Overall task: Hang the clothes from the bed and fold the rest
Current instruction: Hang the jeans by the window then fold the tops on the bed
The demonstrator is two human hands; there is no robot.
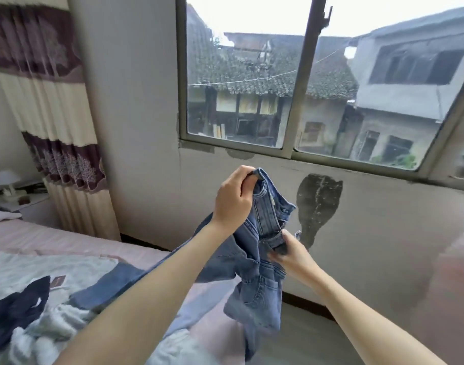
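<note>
One pair of blue jeans [254,262] hangs in the air above the bed's [67,241] near edge, held by two hands. The left hand [235,197] pinches the waistband at its top, fingers curled round the denim; the right hand [291,255] grips the waistband lower down. On the bed lie one dark navy garment [13,314], one pale fluffy blanket [28,272] and one small brown tag [57,281], its writing unreadable.

Jeans [254,262] faded blue; curtain [49,106] cream with purple tree-print bands; garment [15,312] on bed navy, possibly black.
</note>
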